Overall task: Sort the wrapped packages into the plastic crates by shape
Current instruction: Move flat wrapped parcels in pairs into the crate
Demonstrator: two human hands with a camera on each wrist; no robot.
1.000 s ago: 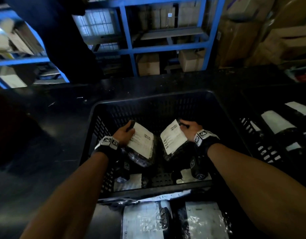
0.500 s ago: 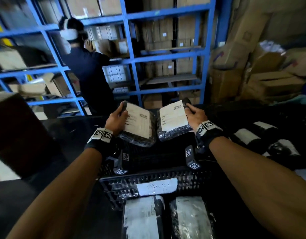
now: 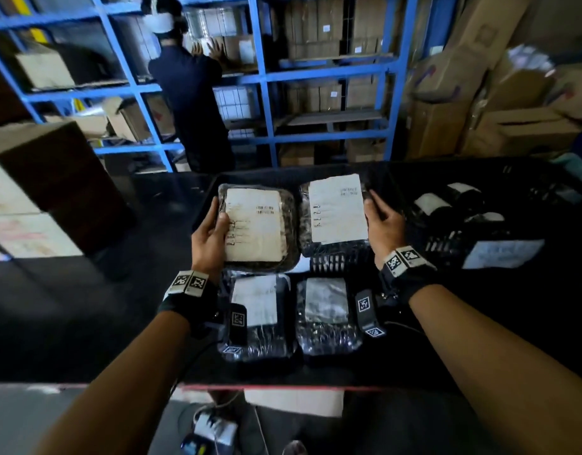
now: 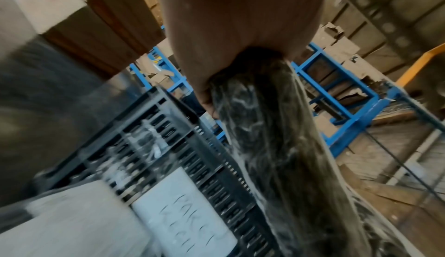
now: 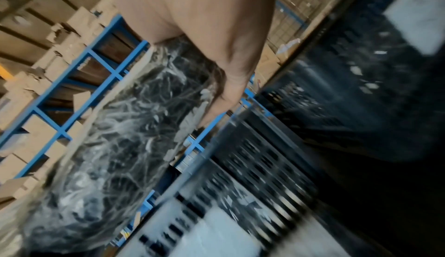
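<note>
In the head view my left hand (image 3: pixel 216 224) grips a flat black-wrapped package (image 3: pixel 255 229) with a white label by its left edge, thumb on top. My right hand (image 3: pixel 377 214) grips a second flat labelled package (image 3: pixel 335 215) by its right edge. Both packages are held side by side above the black mesh crate (image 3: pixel 340 262). The left wrist view shows the left hand (image 4: pixel 228 23) on the left package (image 4: pixel 277 137) over the crate (image 4: pixel 211 166), which bears a handwritten label (image 4: pixel 183 213). Seen from the right wrist, the right hand (image 5: pixel 204 23) holds its package (image 5: pixel 120 137).
Two more flat wrapped packages (image 3: pixel 260 316) (image 3: pixel 327 316) lie on the dark table in front of the crate. A second crate (image 3: pixel 447 244) on the right holds roll-shaped packages (image 3: pixel 447 205). A cardboard box (image 3: pixel 37 198) stands at left. A person (image 3: pixel 191 93) works at the blue shelves (image 3: pixel 266 77).
Both hands have lifted their packages up out of the crate and now hold them above its front edge. My view has tilted up toward the shelves.
</note>
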